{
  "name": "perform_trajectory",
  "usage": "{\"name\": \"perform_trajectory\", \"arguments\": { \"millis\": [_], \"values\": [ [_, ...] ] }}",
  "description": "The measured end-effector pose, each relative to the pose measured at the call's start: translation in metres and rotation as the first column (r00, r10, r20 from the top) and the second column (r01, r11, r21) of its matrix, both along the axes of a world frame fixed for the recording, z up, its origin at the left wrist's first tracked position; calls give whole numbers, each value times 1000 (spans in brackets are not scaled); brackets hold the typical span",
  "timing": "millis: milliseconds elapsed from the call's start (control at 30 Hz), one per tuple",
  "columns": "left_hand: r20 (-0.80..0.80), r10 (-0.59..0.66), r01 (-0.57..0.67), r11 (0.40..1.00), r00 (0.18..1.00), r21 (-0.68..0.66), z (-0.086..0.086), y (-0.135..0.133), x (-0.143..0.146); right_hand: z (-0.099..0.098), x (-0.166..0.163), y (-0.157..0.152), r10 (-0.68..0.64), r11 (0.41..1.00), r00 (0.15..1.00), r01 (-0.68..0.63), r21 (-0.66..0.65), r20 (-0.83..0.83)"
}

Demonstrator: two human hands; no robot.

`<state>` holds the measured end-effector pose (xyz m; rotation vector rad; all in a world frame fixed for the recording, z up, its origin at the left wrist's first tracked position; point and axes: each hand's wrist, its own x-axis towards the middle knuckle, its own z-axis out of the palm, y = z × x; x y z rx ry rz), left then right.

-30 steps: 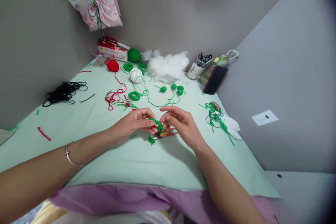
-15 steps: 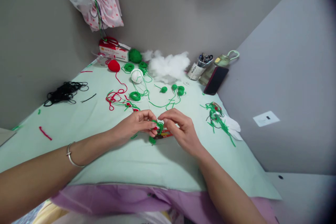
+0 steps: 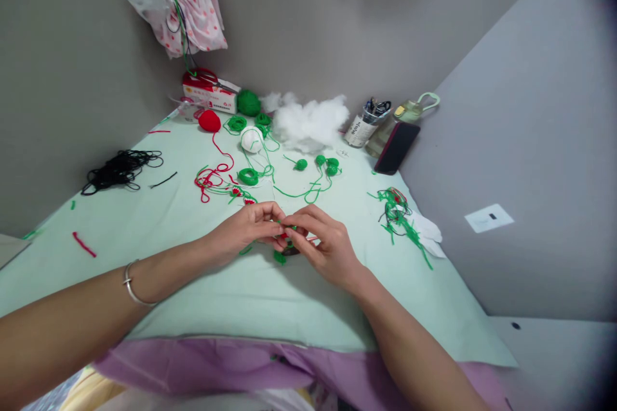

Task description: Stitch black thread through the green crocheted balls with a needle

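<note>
My left hand [image 3: 248,228] and my right hand [image 3: 321,241] meet over the middle of the pale green cloth [image 3: 231,295]. Both pinch a small green yarn piece [image 3: 281,257], most of it hidden between the fingertips. A green tail hangs below the fingers onto the cloth. A silver bangle [image 3: 129,282] sits on my left wrist. Something red and dark lies under my right fingers, too covered to name.
Beyond my hands lie green crochet rings [image 3: 248,176], red yarn [image 3: 208,176], a white ball [image 3: 251,139], white stuffing [image 3: 308,121], black yarn [image 3: 118,168] at left, a phone [image 3: 396,146], a tool cup [image 3: 361,125], and green scraps [image 3: 398,212] at right. Walls close in on three sides.
My right hand has moved left and closed onto the green piece, so the fingertips of both hands now touch. The green yarn loop seen earlier is now mostly covered.
</note>
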<state>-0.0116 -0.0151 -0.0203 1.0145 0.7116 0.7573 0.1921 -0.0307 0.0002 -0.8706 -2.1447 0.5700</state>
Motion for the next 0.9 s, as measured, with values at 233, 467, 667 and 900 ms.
{"name": "perform_trajectory", "arguments": {
  "millis": [233,467,667,900],
  "values": [
    [-44,-51,53,998,998,46,3,-1,1,1,-3,-3,-11,990,1000,11,138,0],
    [-91,-69,73,997,993,40,2,1,4,20,0,-9,-58,847,903,-182,-500,-427],
    [-152,-71,82,994,986,70,4,1,3,39,28,10,-280,889,655,-99,-447,-701],
    [-75,-38,42,998,996,56,5,2,3,33,32,11,-211,910,870,8,-415,-445]
  ]
}}
